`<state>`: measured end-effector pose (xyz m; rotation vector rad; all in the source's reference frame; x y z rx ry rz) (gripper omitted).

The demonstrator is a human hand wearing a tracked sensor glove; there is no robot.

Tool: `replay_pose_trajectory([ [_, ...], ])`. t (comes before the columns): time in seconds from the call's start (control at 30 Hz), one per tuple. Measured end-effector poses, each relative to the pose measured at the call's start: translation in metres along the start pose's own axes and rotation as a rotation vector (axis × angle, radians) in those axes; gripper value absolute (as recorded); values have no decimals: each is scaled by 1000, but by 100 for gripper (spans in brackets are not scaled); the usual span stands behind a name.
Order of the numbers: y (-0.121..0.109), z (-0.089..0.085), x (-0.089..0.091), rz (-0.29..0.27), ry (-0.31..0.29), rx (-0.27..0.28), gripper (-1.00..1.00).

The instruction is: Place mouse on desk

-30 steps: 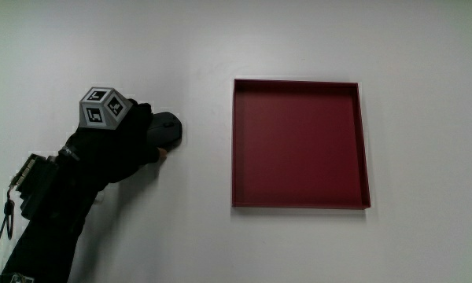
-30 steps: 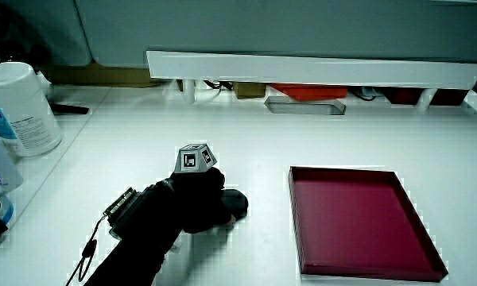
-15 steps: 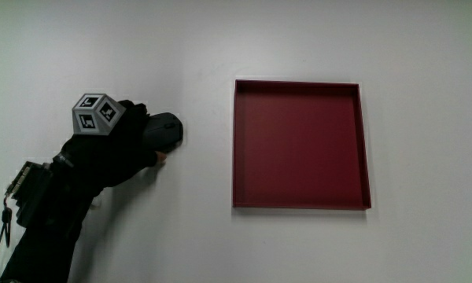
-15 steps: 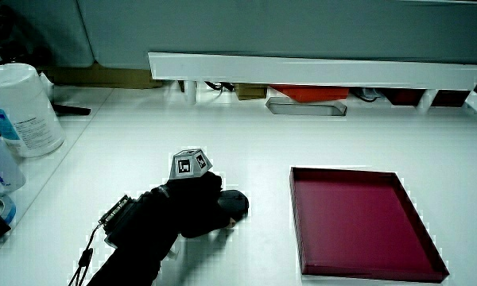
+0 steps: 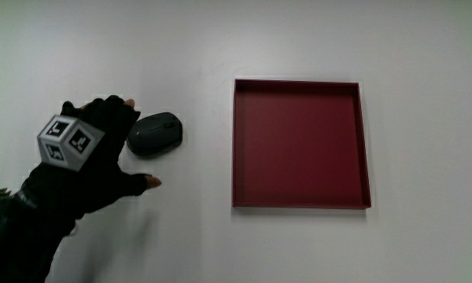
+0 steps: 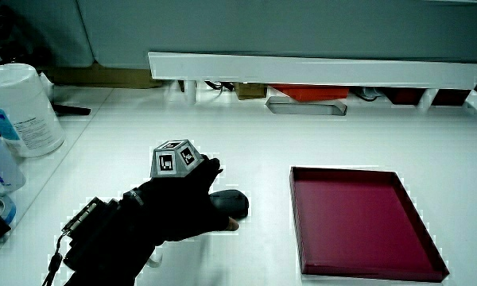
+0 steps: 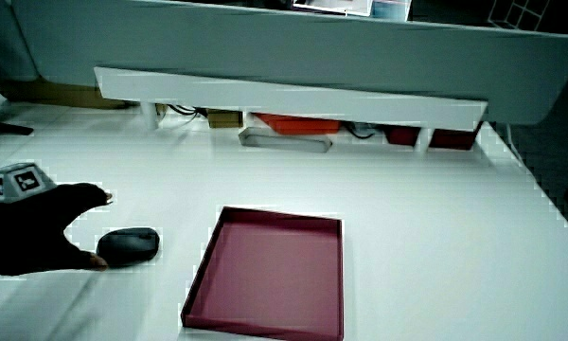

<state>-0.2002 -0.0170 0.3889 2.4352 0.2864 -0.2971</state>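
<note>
A strip of bare table (image 5: 208,157) separates the mouse (image 5: 155,134) from the red tray (image 5: 300,143), wide enough for a hand to pass. The hand (image 5: 86,161) hangs just beside the mouse with its fingers spread, seemingly clear of it, closing off that side. Toward the partition (image 6: 318,70) the surface lies open; a white canister (image 6: 20,107) stands well apart at the table's edge.

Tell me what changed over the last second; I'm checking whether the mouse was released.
The hand let go of the mouse, opened its fingers and drew back toward the person; it now sits beside the mouse, holding nothing. The mouse stayed on the table beside the red tray, which did not move either.
</note>
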Motion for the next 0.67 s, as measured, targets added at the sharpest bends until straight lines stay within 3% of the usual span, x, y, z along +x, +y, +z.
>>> replay_pose_trajectory([
  [0.07,-14,2,6,-28,8,27,-100],
  [0.1,-21,4,9,0,7,3,-100],
  [0.13,-27,4,12,-40,12,51,-100],
  [0.2,-39,5,14,-64,11,85,-100],
  [0.23,-41,-3,7,-33,-72,60,-100],
  [0.27,-49,2,13,-59,-37,94,-100],
  [0.3,-50,-12,0,-39,-137,76,-100],
  [0.4,-76,2,17,-95,-24,182,-100],
  [0.43,-83,5,20,-86,-30,172,-100],
  [0.47,-92,16,31,-55,51,152,-100],
  [0.53,-99,23,39,-68,95,183,-100],
  [0.67,-96,21,35,-69,88,170,-100],
])
